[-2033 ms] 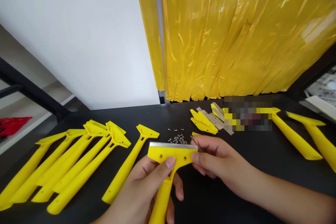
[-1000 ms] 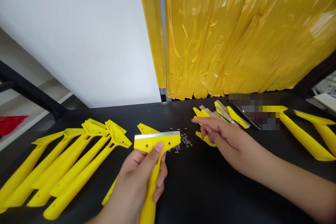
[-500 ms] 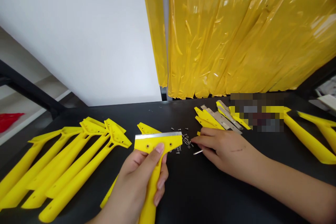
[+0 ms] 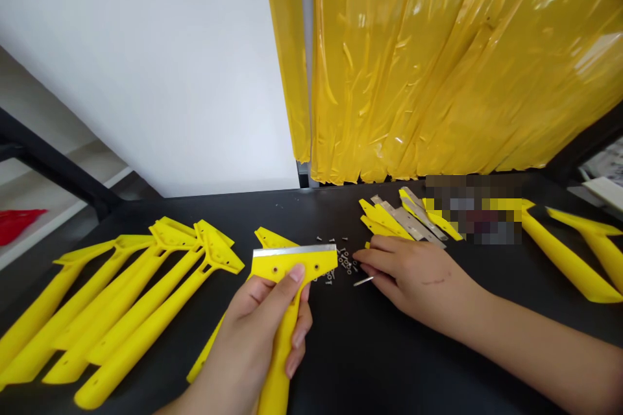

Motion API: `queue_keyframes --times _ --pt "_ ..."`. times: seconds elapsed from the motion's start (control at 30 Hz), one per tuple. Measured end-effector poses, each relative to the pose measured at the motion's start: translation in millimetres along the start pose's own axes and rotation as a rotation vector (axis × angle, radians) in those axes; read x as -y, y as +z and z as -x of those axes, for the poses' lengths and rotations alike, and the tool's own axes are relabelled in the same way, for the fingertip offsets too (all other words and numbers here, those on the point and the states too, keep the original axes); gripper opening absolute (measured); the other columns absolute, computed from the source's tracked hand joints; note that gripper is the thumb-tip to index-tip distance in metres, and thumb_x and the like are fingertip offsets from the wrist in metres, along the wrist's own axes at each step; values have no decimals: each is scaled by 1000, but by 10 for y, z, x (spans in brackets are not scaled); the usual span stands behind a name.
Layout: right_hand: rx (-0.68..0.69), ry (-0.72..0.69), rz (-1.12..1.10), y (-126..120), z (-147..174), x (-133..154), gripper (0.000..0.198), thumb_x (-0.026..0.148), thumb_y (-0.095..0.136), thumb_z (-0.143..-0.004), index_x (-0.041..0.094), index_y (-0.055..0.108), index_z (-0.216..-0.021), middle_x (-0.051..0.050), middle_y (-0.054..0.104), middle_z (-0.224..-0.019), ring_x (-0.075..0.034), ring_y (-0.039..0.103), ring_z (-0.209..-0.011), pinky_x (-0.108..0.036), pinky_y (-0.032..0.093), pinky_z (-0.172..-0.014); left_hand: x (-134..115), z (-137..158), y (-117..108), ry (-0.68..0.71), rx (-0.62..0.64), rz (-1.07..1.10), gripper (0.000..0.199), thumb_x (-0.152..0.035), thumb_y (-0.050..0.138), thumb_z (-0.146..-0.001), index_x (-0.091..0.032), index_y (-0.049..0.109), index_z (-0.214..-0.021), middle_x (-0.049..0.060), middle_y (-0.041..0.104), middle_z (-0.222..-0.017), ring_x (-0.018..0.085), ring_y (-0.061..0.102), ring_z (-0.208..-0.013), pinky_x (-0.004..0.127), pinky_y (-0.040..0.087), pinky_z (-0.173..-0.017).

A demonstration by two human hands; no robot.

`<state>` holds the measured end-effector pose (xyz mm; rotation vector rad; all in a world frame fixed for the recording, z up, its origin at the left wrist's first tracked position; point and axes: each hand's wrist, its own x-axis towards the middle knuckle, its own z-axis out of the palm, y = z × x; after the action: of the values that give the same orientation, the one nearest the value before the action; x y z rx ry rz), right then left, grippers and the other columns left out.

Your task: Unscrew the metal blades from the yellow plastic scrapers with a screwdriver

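My left hand (image 4: 270,321) is wrapped round the handle of a yellow scraper (image 4: 288,267), its thumb pressed on the head below two screw holes. A metal blade (image 4: 294,250) runs along the scraper's top edge. To the right, my right hand (image 4: 409,269) is closed, palm down, with a thin metal rod (image 4: 363,281) sticking out from under its fingers. The rest of the rod is hidden in the palm. Its fingertips touch the edge of a scattering of small screws and nuts (image 4: 344,258). Whether they pinch one of these, I cannot tell.
Several yellow scraper handles (image 4: 146,311) lie side by side at the left of the black table (image 4: 341,356). Behind my right hand are yellow plates (image 4: 382,217) and metal blades (image 4: 411,222). More yellow handles (image 4: 569,253) lie at the right, and a yellow plastic curtain (image 4: 413,78) hangs behind.
The metal rod's tip has swung slightly left and lies a little flatter under my right hand. My left hand and the scraper have barely moved.
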<state>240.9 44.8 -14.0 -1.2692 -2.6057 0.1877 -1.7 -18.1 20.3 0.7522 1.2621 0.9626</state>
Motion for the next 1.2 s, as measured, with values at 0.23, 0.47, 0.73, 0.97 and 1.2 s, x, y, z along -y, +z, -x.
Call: queue_keyframes --times 0.23,0.47,0.73,0.97,1.2 --pt "8 -10 -6 1 13 3 28 16 53 -102 27 73 -119 -4 70 -100 -22 68 -87 -33 42 -70 -1 -4 -5 -7 2 3 39 -55 72 -93 -22 54 -82 -6 53 -52 8 41 -38 20 30 -42" --pt "22 29 -144 35 -41 -39 21 10 52 -97 22 70 -96 -4 65 -91 -21 60 -82 -34 37 -71 9 -31 -8 -7 7 7 38 -55 70 -94 -21 55 -83 -6 54 -52 8 41 -37 20 30 -42" --pt "64 278 -761 -100 -48 170 10 27 59 -99 22 66 -93 -1 62 -87 -18 54 -81 -31 41 -74 21 15 15 -24 46 34 37 -53 70 -95 -21 56 -82 -6 52 -51 7 40 -37 19 29 -41" --pt "197 490 -1477 -139 -1 497 33 51 66 -94 23 50 -87 7 48 -73 -8 27 -54 -24 22 -49 94 89 61 -37 100 40 42 -57 65 -96 -19 61 -78 -3 54 -48 8 40 -34 18 30 -37" --pt "193 469 -1607 -83 40 501 33 52 66 -96 20 67 -101 3 52 -80 -8 28 -56 -25 20 -49 70 38 42 31 105 109 36 -52 72 -94 -20 63 -82 -4 56 -50 7 41 -36 18 33 -38"
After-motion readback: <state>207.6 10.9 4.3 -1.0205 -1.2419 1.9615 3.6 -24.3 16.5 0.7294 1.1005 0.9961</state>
